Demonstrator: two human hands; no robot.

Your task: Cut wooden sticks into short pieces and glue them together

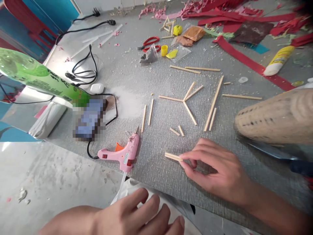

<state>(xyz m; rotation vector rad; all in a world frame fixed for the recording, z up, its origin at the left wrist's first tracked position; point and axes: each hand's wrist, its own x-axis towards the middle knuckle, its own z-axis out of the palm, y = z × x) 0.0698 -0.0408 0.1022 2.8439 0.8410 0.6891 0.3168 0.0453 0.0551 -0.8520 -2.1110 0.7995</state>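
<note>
Between its thumb and index finger, my right hand (215,166) pinches the right ends of two short wooden sticks (172,156) lying side by side just at the tabletop. My left hand (144,215) is near the table's front edge, back up, its fingers loosely bent with gaps between them and nothing visible in them. Beyond my right hand, several sticks meet at one point in a branching figure (184,101). Two small stick pieces (181,131) lie nearer. A pink glue gun (124,153) rests on its side left of my right hand, a glue stick protruding from its rear.
A phone (90,117) and a green bottle (44,76) occupy the left. A thick wooden cylinder (274,117) and a dark-handled blade (271,151) lie at right. Red-handled scissors (150,42), a glue tube (278,60) and red paper strips (239,52) are farther back.
</note>
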